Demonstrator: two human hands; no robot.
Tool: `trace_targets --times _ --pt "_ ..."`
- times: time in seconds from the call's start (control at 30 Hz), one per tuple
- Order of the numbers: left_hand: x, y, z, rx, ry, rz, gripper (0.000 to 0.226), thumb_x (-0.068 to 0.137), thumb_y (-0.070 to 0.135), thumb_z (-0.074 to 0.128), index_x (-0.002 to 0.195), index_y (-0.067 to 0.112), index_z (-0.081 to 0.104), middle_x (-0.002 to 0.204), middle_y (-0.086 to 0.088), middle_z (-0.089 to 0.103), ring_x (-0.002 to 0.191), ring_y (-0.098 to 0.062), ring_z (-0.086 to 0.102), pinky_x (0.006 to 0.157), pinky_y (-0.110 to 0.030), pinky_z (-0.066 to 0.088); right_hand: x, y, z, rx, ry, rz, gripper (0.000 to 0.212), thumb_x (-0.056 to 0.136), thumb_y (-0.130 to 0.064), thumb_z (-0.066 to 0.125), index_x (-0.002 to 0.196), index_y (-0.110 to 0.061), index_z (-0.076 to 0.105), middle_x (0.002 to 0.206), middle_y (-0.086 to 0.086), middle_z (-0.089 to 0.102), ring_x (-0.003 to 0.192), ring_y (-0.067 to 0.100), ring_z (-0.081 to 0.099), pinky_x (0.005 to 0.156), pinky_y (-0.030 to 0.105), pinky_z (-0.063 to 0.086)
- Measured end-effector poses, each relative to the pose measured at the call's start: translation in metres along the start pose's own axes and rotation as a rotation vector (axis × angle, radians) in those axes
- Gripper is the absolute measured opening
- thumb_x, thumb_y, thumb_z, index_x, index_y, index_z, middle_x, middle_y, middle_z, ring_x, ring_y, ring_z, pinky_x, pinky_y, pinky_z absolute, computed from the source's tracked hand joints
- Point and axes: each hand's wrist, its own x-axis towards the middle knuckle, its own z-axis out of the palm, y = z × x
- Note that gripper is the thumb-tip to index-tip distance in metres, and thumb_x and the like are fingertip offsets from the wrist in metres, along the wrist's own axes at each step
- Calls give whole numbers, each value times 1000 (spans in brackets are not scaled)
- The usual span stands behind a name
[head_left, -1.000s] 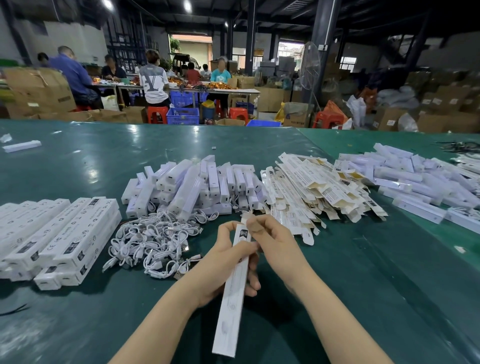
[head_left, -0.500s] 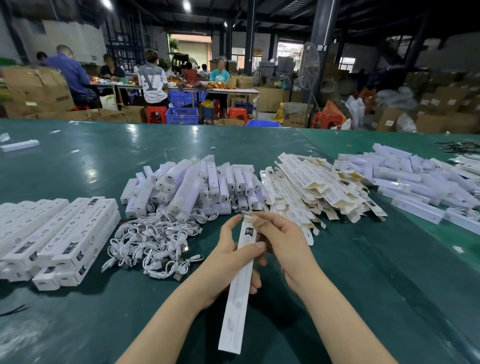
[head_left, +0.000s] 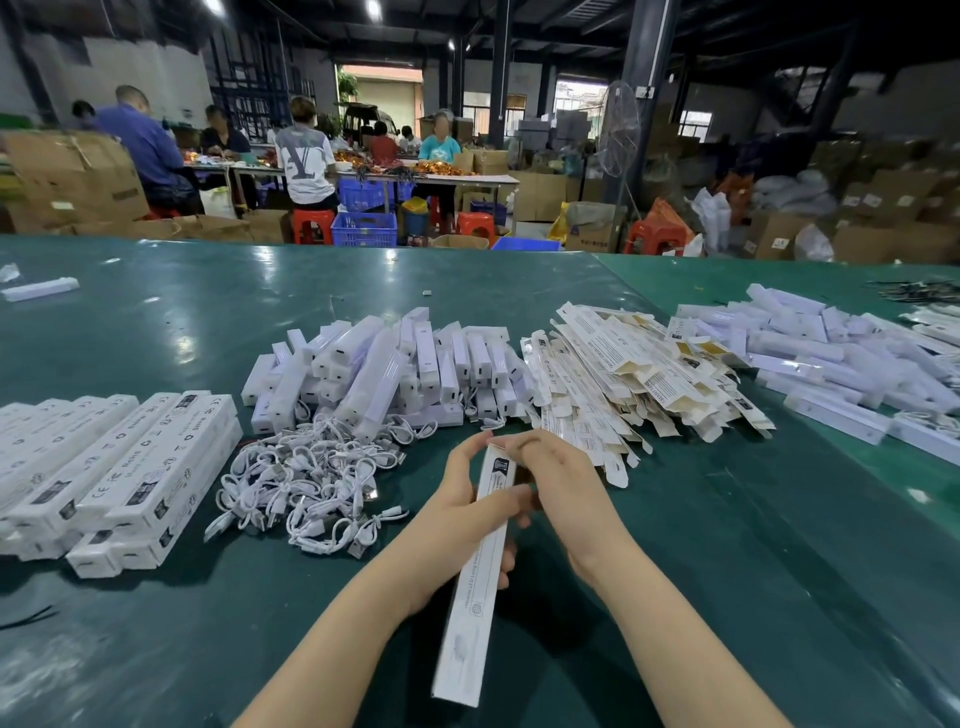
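Observation:
A long, narrow white carton (head_left: 475, 587) is held lengthwise above the green table (head_left: 727, 571), its near end pointing toward me. My left hand (head_left: 462, 512) grips it from the left near its far end, thumb up beside the top. My right hand (head_left: 558, 480) curls over that far end, fingertips pinching the top flap area. The carton's far opening is hidden under my fingers.
Closed white cartons (head_left: 114, 467) are stacked at the left. A heap of coiled white cables (head_left: 306, 483) lies in front of a pile of white plastic bars (head_left: 384, 364). Flat unfolded cartons (head_left: 639, 379) and more bars (head_left: 841, 358) lie at the right. People work at tables beyond.
The carton has tilted slightly, its near end lifting and shifting right. My right hand's fingers have closed further over the far end.

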Motion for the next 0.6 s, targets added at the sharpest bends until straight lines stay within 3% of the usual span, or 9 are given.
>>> trace_targets --times 0.3,0.47,0.6 --pt "-3 1 2 45 -83 -11 71 82 37 67 138 50 26 79 0 66 60 -19 60 55 -30 52 5 3 -11 174 -31 192 25 92 -18 47 98 -3 67 66 9 64 51 18 52 43 28 40" --pt "-3 3 2 37 -71 -41 68 81 37 67 137 49 29 80 0 65 59 -19 59 55 -31 52 2 2 -8 47 -12 112 24 91 -15 43 84 -12 66 66 6 65 51 18 53 44 28 42" --pt "-2 3 1 4 -38 -71 61 80 38 67 129 55 35 81 -2 65 55 -19 58 53 -31 51 2 4 -5 -60 -19 -14 37 97 -22 44 72 -31 70 72 0 69 49 11 54 47 23 46"
